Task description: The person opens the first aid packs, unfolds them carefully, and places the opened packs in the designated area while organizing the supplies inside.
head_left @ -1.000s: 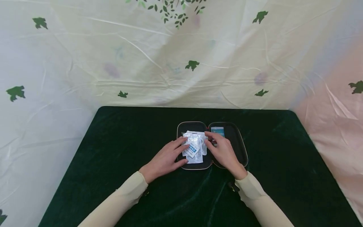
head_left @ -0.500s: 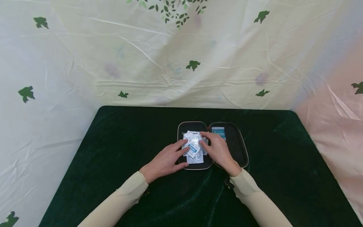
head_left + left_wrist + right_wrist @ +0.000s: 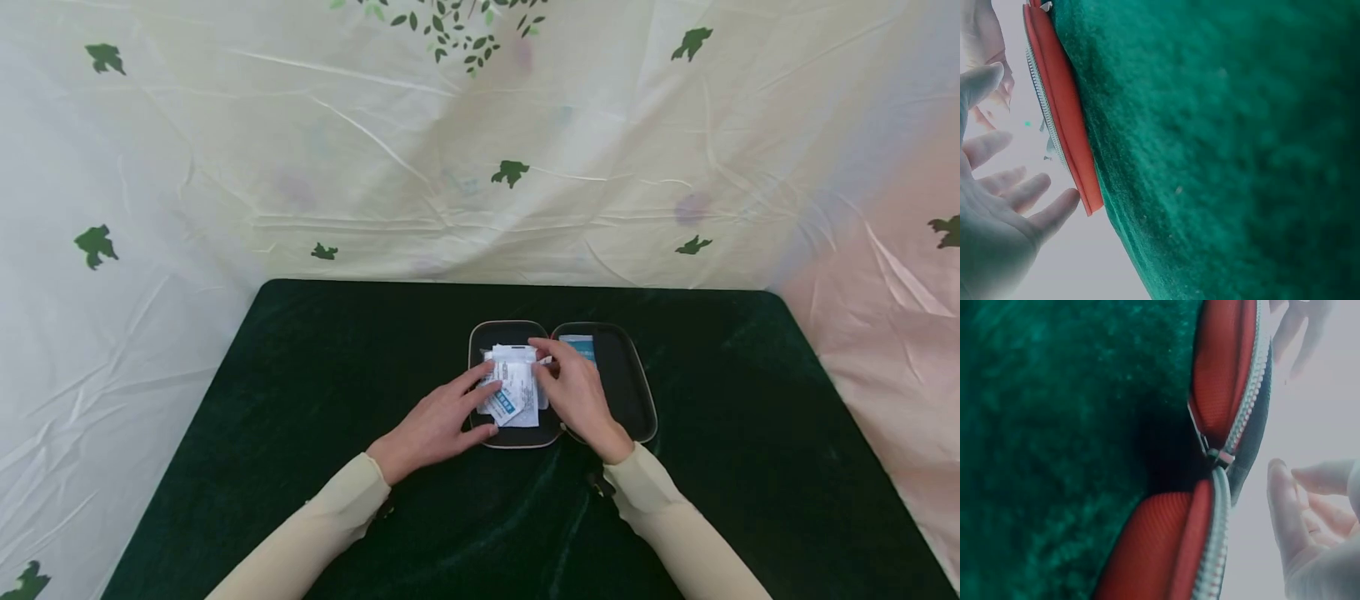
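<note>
Packets (image 3: 517, 372) lie inside case (image 3: 628, 393); left hand (image 3: 441, 419), fingers spread, touches them; right hand (image 3: 581, 396) beside, grip unclear

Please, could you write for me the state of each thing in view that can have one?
Case: open, both halves spread on the green cloth.
Zipper: undone.
White packets: piled flat in the left half.
Blue packet: in the right half, partly hidden.
Left hand: fingers spread, tips over the pile.
Right hand: fingers bent at the pile's edge; grip unclear.
</note>
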Demonstrator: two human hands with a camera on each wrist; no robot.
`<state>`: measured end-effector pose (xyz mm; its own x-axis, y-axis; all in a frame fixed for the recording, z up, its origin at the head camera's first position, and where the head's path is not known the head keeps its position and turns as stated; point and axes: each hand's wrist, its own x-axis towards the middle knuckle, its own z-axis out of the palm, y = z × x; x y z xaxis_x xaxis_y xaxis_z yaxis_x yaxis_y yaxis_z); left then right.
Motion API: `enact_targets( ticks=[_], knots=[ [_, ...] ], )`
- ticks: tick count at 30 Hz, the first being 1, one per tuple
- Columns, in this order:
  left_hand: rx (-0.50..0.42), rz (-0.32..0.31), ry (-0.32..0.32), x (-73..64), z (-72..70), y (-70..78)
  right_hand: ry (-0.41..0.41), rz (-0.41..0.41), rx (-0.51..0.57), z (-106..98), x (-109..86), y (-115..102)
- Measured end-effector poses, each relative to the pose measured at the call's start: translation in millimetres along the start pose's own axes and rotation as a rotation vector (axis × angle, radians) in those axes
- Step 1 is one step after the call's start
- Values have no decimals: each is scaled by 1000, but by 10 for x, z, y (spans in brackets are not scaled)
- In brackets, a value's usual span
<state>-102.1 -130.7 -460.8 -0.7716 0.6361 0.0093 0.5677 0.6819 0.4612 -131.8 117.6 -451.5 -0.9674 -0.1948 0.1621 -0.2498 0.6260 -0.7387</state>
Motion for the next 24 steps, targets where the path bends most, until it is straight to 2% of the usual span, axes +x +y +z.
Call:
enact_targets(
  ticks=[9,19,24],
  knots=[
    [-44,-66,-8,-36,-25,-36,43,-20,22,-80,12,-15],
    [-32,-200,-104,-64,8,2,126,-46,29,-227,-22,31],
    [-27,-240,-118,-56,31,19,165,-38,43,-298,-40,62]
  ],
)
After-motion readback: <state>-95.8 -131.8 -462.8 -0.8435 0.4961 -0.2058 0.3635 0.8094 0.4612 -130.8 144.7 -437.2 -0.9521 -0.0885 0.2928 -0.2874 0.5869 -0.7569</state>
